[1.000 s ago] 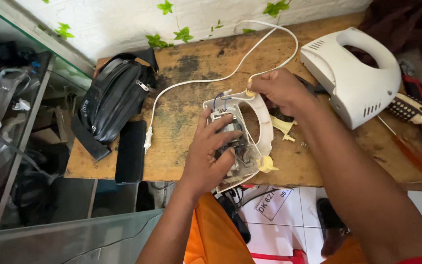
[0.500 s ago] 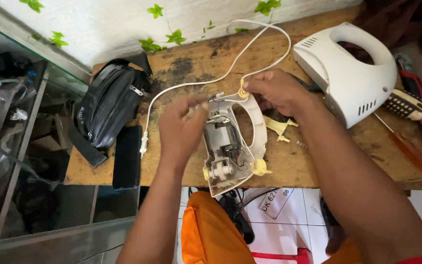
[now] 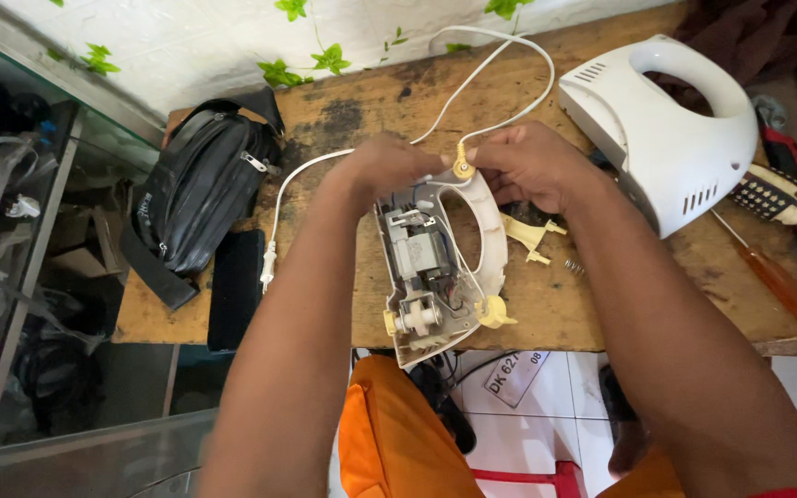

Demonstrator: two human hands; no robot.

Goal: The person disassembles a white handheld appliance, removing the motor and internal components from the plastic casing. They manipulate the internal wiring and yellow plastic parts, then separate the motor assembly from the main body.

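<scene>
Both hands — left hand (image 3: 385, 171), right hand (image 3: 532, 166) — grip the opened mixer half (image 3: 440, 267); its white cover (image 3: 666, 129) lies at two o'clock.

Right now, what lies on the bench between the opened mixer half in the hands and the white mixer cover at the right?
In the head view, a loose pale yellow plastic part and a small spring lie between the opened mixer half and the white mixer cover.

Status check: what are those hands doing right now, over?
Left hand and right hand both gripping opened mixer half at cord end. Motor exposed. White cover lies apart, right. Nothing in the way.
</scene>
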